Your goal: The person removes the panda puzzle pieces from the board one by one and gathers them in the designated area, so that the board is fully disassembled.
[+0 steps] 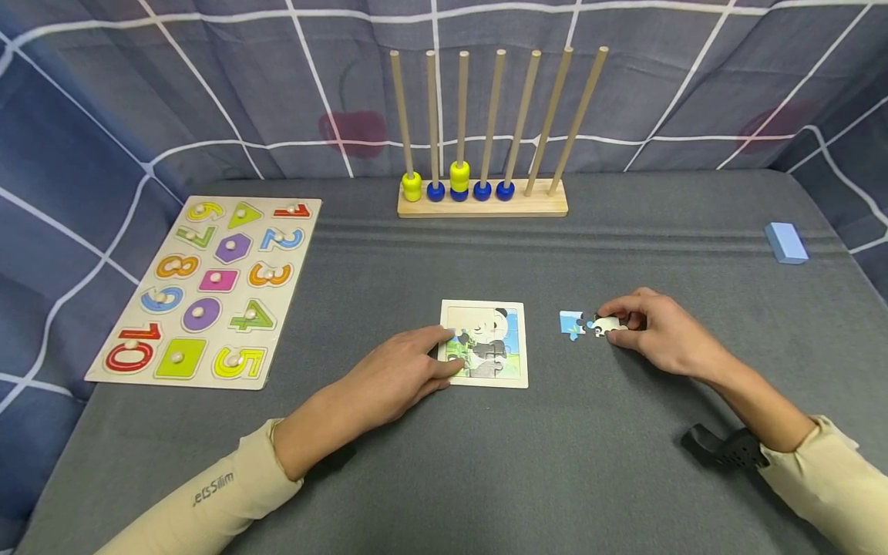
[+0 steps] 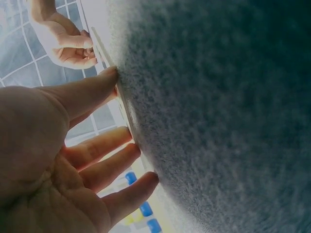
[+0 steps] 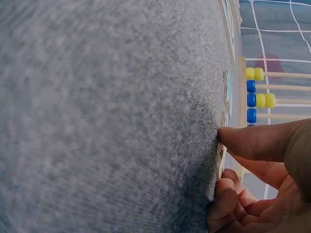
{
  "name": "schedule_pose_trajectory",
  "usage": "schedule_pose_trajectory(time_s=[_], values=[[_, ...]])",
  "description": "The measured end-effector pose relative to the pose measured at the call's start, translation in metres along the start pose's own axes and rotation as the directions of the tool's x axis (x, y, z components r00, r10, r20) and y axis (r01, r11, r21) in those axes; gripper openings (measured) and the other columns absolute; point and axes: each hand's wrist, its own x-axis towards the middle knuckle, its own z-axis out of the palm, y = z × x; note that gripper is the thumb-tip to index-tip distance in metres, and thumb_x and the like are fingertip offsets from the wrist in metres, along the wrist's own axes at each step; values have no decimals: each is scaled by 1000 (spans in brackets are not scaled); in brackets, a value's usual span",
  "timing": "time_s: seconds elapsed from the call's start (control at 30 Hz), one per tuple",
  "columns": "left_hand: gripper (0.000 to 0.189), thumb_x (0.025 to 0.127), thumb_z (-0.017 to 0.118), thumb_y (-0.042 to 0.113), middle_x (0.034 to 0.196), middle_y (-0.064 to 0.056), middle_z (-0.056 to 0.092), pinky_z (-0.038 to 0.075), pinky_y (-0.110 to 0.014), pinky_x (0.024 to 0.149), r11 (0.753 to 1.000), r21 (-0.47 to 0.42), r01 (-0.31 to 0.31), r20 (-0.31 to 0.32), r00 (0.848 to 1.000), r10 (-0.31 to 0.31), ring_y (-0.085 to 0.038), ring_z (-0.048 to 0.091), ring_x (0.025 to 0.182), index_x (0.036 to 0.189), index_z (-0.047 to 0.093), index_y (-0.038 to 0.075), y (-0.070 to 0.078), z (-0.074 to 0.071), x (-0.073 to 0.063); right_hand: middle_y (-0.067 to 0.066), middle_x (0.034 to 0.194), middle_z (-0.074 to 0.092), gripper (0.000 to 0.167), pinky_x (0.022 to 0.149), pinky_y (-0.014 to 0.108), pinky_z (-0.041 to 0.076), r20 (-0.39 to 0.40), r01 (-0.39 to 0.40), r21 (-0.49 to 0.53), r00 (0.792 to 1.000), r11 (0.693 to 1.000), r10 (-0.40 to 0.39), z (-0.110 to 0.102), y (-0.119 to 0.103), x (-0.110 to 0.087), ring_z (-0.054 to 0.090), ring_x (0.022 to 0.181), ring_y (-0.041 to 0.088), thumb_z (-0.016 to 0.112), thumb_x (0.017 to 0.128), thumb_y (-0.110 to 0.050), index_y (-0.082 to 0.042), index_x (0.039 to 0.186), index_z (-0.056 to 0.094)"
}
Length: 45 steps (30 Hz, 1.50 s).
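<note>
A square panda jigsaw puzzle (image 1: pixel 514 370) lies in its pale tray on the table, with a bare patch at its upper left. My left hand (image 1: pixel 398 374) rests at the tray's left side, fingers mostly straight and fingertips on the tray and puzzle. To the right, my right hand (image 1: pixel 662 333) pinches a black-and-white puzzle piece (image 1: pixel 605 325) between thumb and fingers, at table level. Beside that piece, apparently touching it, lies a blue puzzle piece (image 1: pixel 571 324). The right wrist view shows the thumb (image 3: pixel 252 141) low against the tabletop; the held piece is mostly hidden there.
A number-and-shape peg board (image 1: pixel 232 314) lies at the left. At the back stands a wooden bead stacker (image 1: pixel 483 206) with tall rods and several yellow and blue beads. A light blue block (image 1: pixel 787 243) sits at the far right. A patterned curtain (image 1: pixel 264 85) borders the table.
</note>
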Motion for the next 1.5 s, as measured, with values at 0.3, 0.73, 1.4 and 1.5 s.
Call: schedule_pose_trajectory(time_s=[0.3,0.73,1.4,1.5], values=[[27,96,66,22,133,-15,57,44,-45,103,1000,5,7,5,1000,-7,-29,54,124,123,72,19,1,0,0,6,86,51,31,60,25,36,-13,-6,8,1000,1000,6,1,-1,-1,44,74,13,76,84,-2,-2,113,70],[25,97,66,22,132,-16,57,45,-45,101,1000,15,-15,-5,1000,15,-29,54,123,121,73,20,-1,0,1,10,94,54,27,63,26,37,12,-40,112,999,993,39,9,-30,18,44,78,19,75,88,-9,-2,114,70],[26,96,66,22,132,-15,57,46,-43,100,999,36,-16,10,1000,16,-28,55,122,122,73,20,-1,0,2,6,92,56,23,66,34,41,166,49,158,983,986,-75,51,-75,55,48,77,18,73,87,-4,-7,110,73],[27,96,66,23,132,-16,56,46,-44,99,999,40,-15,10,1000,15,-29,55,122,123,72,19,-1,-1,2,6,90,55,23,64,33,41,182,57,145,980,988,-83,55,-77,58,48,75,17,73,87,-5,-6,110,73]])
